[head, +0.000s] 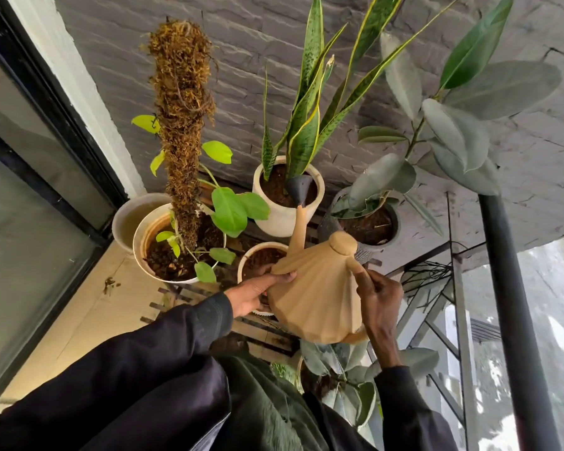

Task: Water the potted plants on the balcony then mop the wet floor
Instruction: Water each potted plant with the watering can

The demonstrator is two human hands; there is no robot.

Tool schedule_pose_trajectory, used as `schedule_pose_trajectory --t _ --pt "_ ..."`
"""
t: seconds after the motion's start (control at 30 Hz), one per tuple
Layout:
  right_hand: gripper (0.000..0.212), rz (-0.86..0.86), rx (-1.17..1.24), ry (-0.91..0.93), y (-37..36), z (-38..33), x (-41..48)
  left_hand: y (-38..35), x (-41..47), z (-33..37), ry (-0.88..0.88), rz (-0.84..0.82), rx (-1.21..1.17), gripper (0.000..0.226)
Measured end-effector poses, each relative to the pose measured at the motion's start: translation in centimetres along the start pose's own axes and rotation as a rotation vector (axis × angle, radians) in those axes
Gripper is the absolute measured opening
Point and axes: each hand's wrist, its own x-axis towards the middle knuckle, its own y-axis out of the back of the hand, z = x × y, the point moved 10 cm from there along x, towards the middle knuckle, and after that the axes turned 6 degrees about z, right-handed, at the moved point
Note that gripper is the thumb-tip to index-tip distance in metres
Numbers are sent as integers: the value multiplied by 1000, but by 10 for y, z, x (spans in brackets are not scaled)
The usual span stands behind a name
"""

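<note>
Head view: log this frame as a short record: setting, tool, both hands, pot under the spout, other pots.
setting: balcony corner, grey brick wall
tool: tan watering can, tilted forward
left hand: straight fingers steady the can's side
right hand: grips the can's handle
spout head: over soil of white snake plant pot
other pots: moss-pole pot, grey rubber plant pot
water: no stream discernible
</note>
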Motion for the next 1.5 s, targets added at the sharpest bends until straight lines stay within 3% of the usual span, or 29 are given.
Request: schedule_pose_trajectory --t 0.13,0.37,0.57,1.0,1.23,1.33,1.5 --pt "39 -71 -54 -26 -5 3 -16 3 -4 -35 79 -22 -3 71" --pt "46 -224 -215 -111 -23 16 -21 7 -5 -81 215 -3 22 104" --pt "52 -325 -386 -142 -42 13 -7 4 -9 -96 295 -7 -26 89" --pt "41 -436 -497 -183 -63 10 2 9 -12 -104 344 -19 -62 84" --pt "34 -427 -476 -158 -65 14 6 10 -11 -107 342 -18 -57 102" --pt "29 -426 -471 -130 -66 9 6 10 -10 -106 334 -19 -63 103" --pt "39 -428 -488 -123 -67 14 9 10 -12 -105 346 -16 -74 95"
